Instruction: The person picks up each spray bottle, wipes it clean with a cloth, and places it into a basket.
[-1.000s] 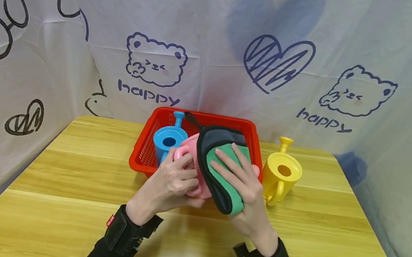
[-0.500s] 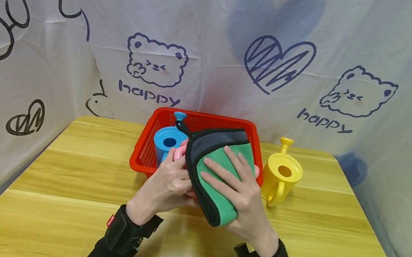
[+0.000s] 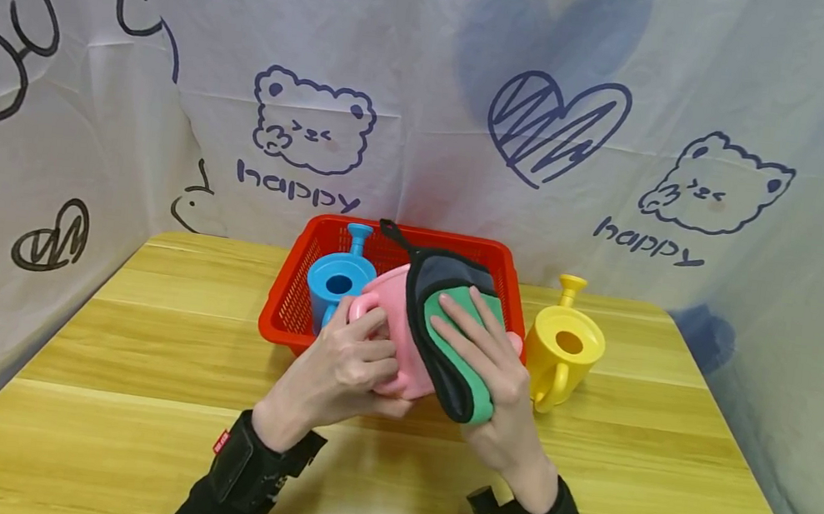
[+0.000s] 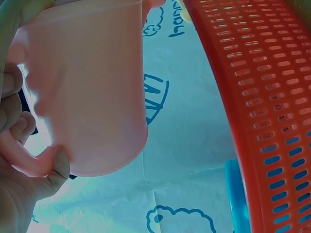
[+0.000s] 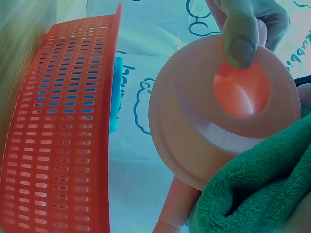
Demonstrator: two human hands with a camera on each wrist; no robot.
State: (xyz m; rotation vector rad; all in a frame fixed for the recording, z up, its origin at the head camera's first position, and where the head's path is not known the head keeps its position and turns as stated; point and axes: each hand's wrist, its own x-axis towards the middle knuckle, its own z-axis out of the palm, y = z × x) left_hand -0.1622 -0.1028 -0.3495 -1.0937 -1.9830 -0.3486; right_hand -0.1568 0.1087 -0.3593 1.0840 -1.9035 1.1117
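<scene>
A pink toy watering can (image 3: 404, 336) is tilted in front of the basket. My left hand (image 3: 344, 359) grips it by its handle; the left wrist view shows fingers curled through the loop. In the right wrist view, the left thumb (image 5: 241, 46) presses at the rim of the can's round opening. My right hand (image 3: 497, 375) holds a folded green and grey cloth (image 3: 455, 274) with black edging against the can's right side. Its fingers lie across the cloth, while the thumb is hidden in the head view. The cloth covers much of the can's body.
Behind the hands stands a red perforated basket (image 3: 284, 323) on the wooden table (image 3: 141, 396). A blue watering can (image 3: 340, 279) sits inside at its left. To the basket's right stands a yellow watering can (image 3: 564, 348). A drawn-on white sheet (image 3: 430, 83) hangs behind.
The right hand's cloth slid left and down across the pink can, then back right and up, uncovering its left side again. The left hand stays on the handle.
</scene>
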